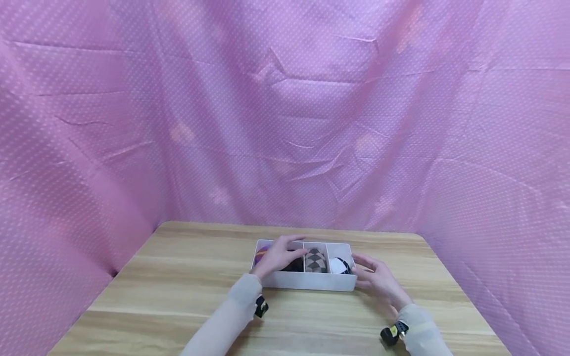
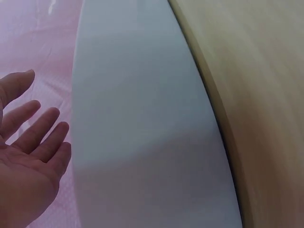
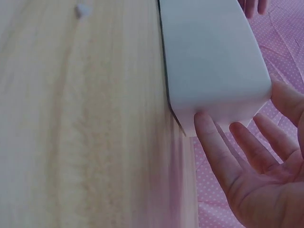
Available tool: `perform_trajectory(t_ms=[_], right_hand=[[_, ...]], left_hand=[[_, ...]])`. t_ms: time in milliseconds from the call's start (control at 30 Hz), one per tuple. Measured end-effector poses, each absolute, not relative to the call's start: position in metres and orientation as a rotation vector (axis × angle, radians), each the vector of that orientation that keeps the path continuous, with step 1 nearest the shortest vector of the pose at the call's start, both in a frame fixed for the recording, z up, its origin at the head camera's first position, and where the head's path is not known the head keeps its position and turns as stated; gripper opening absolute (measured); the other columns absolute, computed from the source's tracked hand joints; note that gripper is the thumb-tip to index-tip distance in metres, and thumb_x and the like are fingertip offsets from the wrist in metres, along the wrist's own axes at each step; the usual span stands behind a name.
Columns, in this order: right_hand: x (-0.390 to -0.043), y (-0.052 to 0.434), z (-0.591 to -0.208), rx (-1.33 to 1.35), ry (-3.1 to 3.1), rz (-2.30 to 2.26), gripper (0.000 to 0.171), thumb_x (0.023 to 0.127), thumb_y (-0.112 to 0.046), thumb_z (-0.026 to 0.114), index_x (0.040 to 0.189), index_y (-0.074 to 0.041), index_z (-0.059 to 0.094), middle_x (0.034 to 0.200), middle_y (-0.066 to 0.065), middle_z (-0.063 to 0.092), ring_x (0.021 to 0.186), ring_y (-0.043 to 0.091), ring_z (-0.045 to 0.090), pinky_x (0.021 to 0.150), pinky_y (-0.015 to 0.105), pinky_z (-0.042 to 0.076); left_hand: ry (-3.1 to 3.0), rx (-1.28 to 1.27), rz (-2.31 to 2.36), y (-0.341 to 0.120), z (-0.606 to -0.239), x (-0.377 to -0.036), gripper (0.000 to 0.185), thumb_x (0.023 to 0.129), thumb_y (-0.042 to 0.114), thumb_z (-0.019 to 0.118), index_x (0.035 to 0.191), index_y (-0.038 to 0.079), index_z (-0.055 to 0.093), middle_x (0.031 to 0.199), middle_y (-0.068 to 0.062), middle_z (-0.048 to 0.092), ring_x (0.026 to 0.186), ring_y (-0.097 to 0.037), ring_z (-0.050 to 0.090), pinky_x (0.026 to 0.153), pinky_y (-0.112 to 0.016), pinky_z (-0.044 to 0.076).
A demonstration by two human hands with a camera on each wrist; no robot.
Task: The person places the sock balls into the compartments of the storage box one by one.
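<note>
one white box (image 1: 307, 281) with three compartments; left hand (image 1: 278, 257) relaxed over it, right hand (image 1: 378, 281) spread at its end.

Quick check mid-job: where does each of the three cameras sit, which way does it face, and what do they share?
Head: worn high, looks forward and down at the white box on the table; both sleeves, left hand, right hand show.
Left wrist: looks along the box wall; open left hand.
Right wrist: faces the box's end; right hand fingers at it.
All views share the box.
</note>
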State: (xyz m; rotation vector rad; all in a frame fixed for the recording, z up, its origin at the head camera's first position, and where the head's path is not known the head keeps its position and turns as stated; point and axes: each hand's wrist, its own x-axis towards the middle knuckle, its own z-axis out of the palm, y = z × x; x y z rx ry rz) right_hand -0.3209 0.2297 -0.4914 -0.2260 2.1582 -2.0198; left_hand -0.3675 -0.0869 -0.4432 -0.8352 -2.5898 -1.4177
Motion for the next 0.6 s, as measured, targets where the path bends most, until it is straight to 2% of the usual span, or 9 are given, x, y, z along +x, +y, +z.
perform_trajectory(t_ms=[100, 333, 433, 600], right_hand=[[-0.321, 0.227, -0.490, -0.226, 2.174, -2.029, 0.065, 0.095, -0.008, 0.061, 0.150, 0.003, 0.030, 0.154, 0.029, 0.030, 0.118, 0.028, 0.060, 0.094, 0.043, 0.054], [-0.320, 0.221, -0.487, -0.163, 2.379, -1.942, 0.055, 0.096, -0.014, 0.061, 0.145, 0.001, 0.041, 0.141, 0.032, 0.048, 0.114, 0.032, 0.063, 0.089, 0.039, 0.057], [-0.319, 0.220, -0.483, -0.170, 2.522, -1.843, 0.052, 0.096, -0.017, 0.062, 0.143, -0.002, 0.046, 0.140, 0.028, 0.051, 0.119, 0.036, 0.060, 0.091, 0.039, 0.055], [-0.319, 0.217, -0.474, -0.225, 2.778, -1.626, 0.048, 0.098, -0.022, 0.060, 0.141, -0.005, 0.051, 0.142, 0.024, 0.051, 0.127, 0.040, 0.054, 0.102, 0.047, 0.048]], left_hand=[[-2.571, -0.775, -1.397, -0.106, -0.443, -0.366, 0.045, 0.092, 0.027, 0.069, 0.134, 0.013, 0.060, 0.137, -0.008, 0.060, 0.132, -0.027, 0.050, 0.109, -0.050, 0.040], [-2.521, -0.602, -1.449, -0.140, -0.442, -0.361, 0.049, 0.090, 0.024, 0.071, 0.136, 0.010, 0.058, 0.138, -0.011, 0.059, 0.129, -0.033, 0.053, 0.106, -0.051, 0.043], [-2.509, -0.570, -1.435, -0.152, -0.440, -0.359, 0.051, 0.090, 0.026, 0.071, 0.137, 0.009, 0.057, 0.139, -0.011, 0.058, 0.131, -0.033, 0.052, 0.108, -0.052, 0.040], [-2.547, -0.494, -1.436, -0.174, -0.442, -0.353, 0.054, 0.092, 0.035, 0.068, 0.141, 0.017, 0.053, 0.145, -0.006, 0.053, 0.139, -0.029, 0.043, 0.115, -0.055, 0.030]])
